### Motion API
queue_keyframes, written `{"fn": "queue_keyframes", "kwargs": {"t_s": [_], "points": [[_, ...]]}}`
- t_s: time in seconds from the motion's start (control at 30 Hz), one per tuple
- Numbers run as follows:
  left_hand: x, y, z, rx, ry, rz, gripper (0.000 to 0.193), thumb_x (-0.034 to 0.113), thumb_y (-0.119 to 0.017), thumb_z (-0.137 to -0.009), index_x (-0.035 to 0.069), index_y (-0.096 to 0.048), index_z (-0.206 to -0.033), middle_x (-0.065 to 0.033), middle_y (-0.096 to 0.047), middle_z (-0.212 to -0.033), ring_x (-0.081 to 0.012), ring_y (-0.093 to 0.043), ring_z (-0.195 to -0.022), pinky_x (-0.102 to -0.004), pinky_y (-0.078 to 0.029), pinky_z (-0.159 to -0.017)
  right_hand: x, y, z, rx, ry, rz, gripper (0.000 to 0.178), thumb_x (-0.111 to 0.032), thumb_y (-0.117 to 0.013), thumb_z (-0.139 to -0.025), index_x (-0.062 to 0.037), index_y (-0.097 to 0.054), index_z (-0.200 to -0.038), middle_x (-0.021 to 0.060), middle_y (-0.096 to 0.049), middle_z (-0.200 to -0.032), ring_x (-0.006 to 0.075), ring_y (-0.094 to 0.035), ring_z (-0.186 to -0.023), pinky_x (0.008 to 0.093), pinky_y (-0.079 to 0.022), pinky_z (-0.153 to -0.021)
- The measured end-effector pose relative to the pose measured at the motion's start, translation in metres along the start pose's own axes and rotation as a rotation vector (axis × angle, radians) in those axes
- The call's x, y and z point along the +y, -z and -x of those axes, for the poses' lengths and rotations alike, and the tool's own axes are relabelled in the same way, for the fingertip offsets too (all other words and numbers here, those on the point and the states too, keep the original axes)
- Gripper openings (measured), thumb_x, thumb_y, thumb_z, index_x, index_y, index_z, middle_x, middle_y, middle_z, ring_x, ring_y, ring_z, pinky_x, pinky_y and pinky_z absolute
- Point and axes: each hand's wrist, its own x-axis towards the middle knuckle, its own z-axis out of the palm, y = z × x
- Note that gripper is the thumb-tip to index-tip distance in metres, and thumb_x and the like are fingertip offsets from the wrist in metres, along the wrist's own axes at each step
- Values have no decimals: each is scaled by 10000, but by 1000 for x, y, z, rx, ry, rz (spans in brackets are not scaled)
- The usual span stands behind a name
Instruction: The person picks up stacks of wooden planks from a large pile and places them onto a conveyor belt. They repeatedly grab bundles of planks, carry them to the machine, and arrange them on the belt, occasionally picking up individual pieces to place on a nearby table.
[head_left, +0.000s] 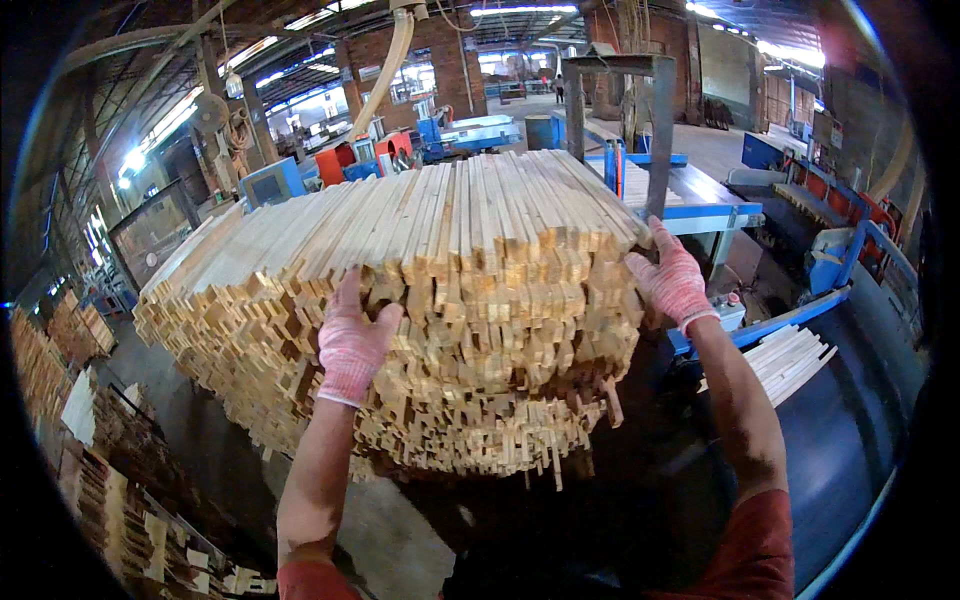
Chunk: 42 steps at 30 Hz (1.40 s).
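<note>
A tall stack of long, narrow wooden strips stands in front of me, its cut ends facing my way in uneven rows. My left hand, in a pink-and-white knit glove, lies against those ends left of the middle, fingers up and thumb spread. At the stack's upper right corner, my right hand wears a matching glove. Its fingers point up beside a grey metal post, thumb toward the strips; whether it touches the post I cannot tell. Neither hand grips anything that shows.
On the right, a few pale strips lie on a dark surface beside a blue-framed machine. More wood pieces are piled at the lower left. Behind the stack stand a blue-edged table and red-and-blue machinery.
</note>
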Motion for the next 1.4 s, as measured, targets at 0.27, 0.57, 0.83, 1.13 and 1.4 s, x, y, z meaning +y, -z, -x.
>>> {"fn": "queue_keyframes", "kwargs": {"t_s": [0.27,0.57,0.83,1.13,1.4], "points": [[30,13,-34,-154,27,-180,895,473,-807,-886,101,-449,-1617,-301,-545,-1542,-450,-550,-1406,-527,-460,-1169,-10,0,-16,-108,1,-51,879,-436,-806,-931,-65,-440,-1638,247,-582,-1544,340,-575,-1430,396,-434,-1208],[58,-10,-64,-351,95,-400,945,675,-677,-922,101,-443,-1635,-277,-592,-1520,-427,-585,-1393,-501,-463,-1163,-47,2,-34,-84,53,271,929,-664,-782,-822,-46,-581,-1486,263,-726,-1268,409,-708,-1185,470,-554,-1030],[57,-37,-81,-317,-6,-542,602,404,-712,-912,200,-643,-1475,-189,-723,-1358,-400,-691,-1229,-499,-532,-1064,-44,6,-44,-216,45,387,1047,-785,-704,-837,-20,-538,-1533,269,-637,-1443,402,-629,-1336,462,-497,-1141],[40,-46,-72,-168,-174,-374,402,183,-706,-912,221,-647,-1308,-164,-774,-996,-437,-736,-908,-547,-574,-790,-52,10,-51,-360,42,421,971,-722,-683,-880,-78,-495,-1581,271,-614,-1463,419,-620,-1336,475,-497,-1143],[23,-55,-80,-99,-282,-358,426,200,-723,-875,181,-713,-1301,-180,-782,-1004,-416,-742,-905,-535,-586,-851,-40,1,-39,-217,89,346,830,-577,-701,-886,-114,-529,-1553,277,-610,-1461,423,-615,-1338,480,-506,-1133]]}}
